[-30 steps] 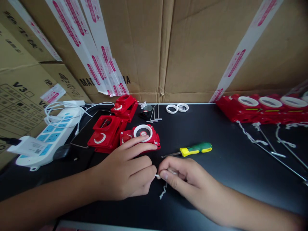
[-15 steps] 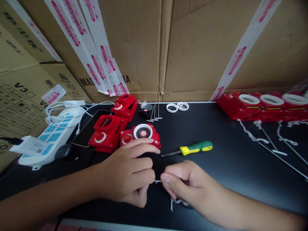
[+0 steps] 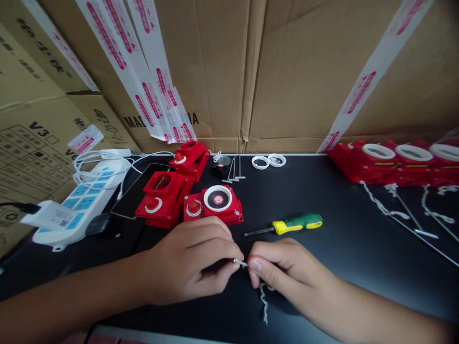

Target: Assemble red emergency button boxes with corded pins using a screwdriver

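Over the near part of the table, my left hand (image 3: 197,263) pinches one end of a thin white string (image 3: 243,263) between thumb and fingers. My right hand (image 3: 287,272) grips the same string close beside it, thumb pressed on the bent forefinger. A loose, kinked tail of string hangs below the right fingers. Just past my left hand lies a red plastic unit (image 3: 235,205) with a white ring and a round red knob. Beyond my right hand rests a screwdriver (image 3: 299,222) with a green and yellow handle, its tip pointing left.
Red housings (image 3: 163,200) stand behind on the left, near a white power strip (image 3: 96,191) with coiled cable. Several thin T-ended metal rods (image 3: 234,168) and white rings (image 3: 260,162) lie at the back. More red units (image 3: 380,165) with strings and rods line the right. Cardboard (image 3: 211,62) walls the back.
My left fingers have come down from a raised, partly spread pose and now pinch the string's end. The string tail hangs longer below my right hand. The view has shifted slightly.
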The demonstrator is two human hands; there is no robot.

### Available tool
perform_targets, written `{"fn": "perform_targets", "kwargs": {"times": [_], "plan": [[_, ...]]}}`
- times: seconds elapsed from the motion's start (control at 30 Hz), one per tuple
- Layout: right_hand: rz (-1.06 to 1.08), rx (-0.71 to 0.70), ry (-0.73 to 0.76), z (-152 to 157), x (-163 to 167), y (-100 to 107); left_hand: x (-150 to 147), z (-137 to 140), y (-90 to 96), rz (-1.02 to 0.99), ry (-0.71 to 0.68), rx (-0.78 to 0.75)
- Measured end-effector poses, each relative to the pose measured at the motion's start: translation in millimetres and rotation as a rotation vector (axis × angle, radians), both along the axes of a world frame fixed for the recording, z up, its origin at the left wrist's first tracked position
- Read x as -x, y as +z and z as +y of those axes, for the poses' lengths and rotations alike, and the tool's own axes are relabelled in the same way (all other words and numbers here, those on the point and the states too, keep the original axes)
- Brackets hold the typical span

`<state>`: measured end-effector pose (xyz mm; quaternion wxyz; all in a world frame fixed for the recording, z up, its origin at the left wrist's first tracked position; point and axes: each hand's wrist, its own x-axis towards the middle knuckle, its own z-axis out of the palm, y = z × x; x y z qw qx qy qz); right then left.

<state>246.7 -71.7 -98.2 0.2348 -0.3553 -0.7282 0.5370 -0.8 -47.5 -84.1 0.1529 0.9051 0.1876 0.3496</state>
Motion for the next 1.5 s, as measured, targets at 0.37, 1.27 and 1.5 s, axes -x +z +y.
{"fn": "perform_targets", "kwargs": {"times": [0.37, 1.27, 1.5], "plan": [[-0.088, -0.465, -0.173, -0.4, -9.9, 5.0, 1.6, -2.7, -6.2, -0.008, 0.091, 0.093], [0.095, -0.684, 0.04, 8.0, -13.6, 4.9, 1.2, -1.0, -0.2, 0.121, -0.078, 0.469], [0.039, -0.71, 0.1, 6.9, -15.3, 4.9, 2.9, -1.2, -3.4, 0.152, -0.093, 0.388]]}}
